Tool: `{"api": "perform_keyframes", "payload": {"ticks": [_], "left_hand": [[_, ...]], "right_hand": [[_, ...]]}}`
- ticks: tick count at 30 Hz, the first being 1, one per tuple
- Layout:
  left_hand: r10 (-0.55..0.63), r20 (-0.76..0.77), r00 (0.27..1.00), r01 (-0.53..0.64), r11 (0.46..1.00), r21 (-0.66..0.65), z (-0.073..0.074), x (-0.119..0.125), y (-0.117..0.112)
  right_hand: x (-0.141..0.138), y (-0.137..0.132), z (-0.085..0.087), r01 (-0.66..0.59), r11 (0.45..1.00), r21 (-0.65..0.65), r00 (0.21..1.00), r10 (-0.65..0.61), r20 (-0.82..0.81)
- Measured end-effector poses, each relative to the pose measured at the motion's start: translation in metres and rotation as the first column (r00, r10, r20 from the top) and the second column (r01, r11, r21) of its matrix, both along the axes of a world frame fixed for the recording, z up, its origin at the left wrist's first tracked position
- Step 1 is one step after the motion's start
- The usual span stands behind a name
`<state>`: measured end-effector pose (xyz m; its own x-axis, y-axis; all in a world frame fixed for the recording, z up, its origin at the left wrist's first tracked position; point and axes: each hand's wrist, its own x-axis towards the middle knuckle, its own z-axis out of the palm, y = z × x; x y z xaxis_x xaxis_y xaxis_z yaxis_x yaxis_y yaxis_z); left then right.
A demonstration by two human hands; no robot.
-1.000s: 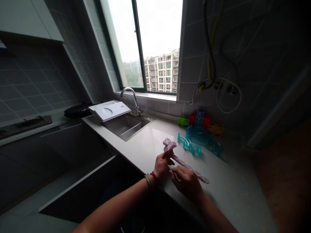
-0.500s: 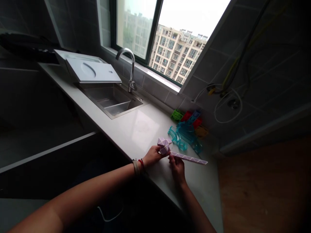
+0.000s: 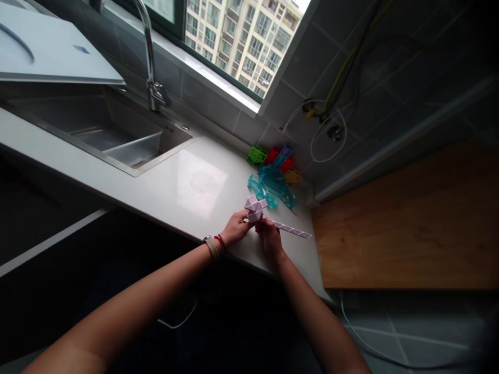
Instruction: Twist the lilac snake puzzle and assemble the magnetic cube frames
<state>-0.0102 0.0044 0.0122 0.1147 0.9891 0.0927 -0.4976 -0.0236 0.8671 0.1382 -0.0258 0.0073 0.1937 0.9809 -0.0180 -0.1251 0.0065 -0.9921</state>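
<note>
Both hands hold a pale purple snake puzzle (image 3: 255,209) with white edges, over the front of the counter. One end of it is folded into a compact faceted clump, while the rest runs out straight to the right. My left hand (image 3: 236,227) is closed around the left side of the clump; a watch and bracelets circle that wrist. At the place where the straight part leaves the clump, my right hand (image 3: 270,234) grips with bent fingers, hiding some of the segments.
Behind the puzzle, clear teal plastic pieces (image 3: 268,182) lie beside green (image 3: 257,155), red and yellow ones against the wall. A steel sink (image 3: 117,140) with a tap (image 3: 150,57) is at left. A wooden board (image 3: 405,228) borders the white counter (image 3: 163,189) at right.
The view has swung right and closer, bringing more of the wooden board in. My right hand has shifted up against the folded clump, covering more of the straight part's near end.
</note>
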Motion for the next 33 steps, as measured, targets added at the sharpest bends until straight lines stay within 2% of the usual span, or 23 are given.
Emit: {"api": "perform_keyframes", "payload": {"ticks": [4,7,10,14,19,26,33], "left_hand": [[-0.138,-0.044,0.989,0.140,0.989,0.049,-0.008,-0.002,0.006],[-0.198,-0.055,0.979,0.200,0.979,0.042,-0.013,0.000,0.009],[-0.240,-0.078,0.968,0.243,0.969,0.038,-0.017,0.003,0.011],[-0.270,-0.148,0.951,0.280,0.959,0.048,-0.017,0.006,0.011],[-0.308,-0.273,0.911,0.336,0.940,0.061,-0.023,0.010,0.009],[-0.321,-0.389,0.864,0.392,0.912,0.118,-0.033,0.014,0.013],[-0.319,-0.494,0.809,0.456,0.870,0.186,-0.033,0.010,0.014]], "right_hand": [[-0.019,0.001,0.005,0.076,0.996,-0.046,0.986,-0.082,-0.148],[-0.027,0.003,0.008,0.094,0.991,-0.091,0.960,-0.114,-0.254],[-0.027,0.002,0.008,0.093,0.986,-0.139,0.925,-0.137,-0.355],[-0.023,-0.006,0.005,0.013,0.978,-0.210,0.868,-0.115,-0.484],[-0.025,-0.013,0.000,0.030,0.985,-0.170,0.774,-0.131,-0.619],[-0.024,-0.015,-0.001,0.057,0.992,-0.113,0.690,-0.121,-0.714],[-0.022,-0.018,0.002,0.065,0.991,-0.115,0.711,-0.127,-0.692]]}}
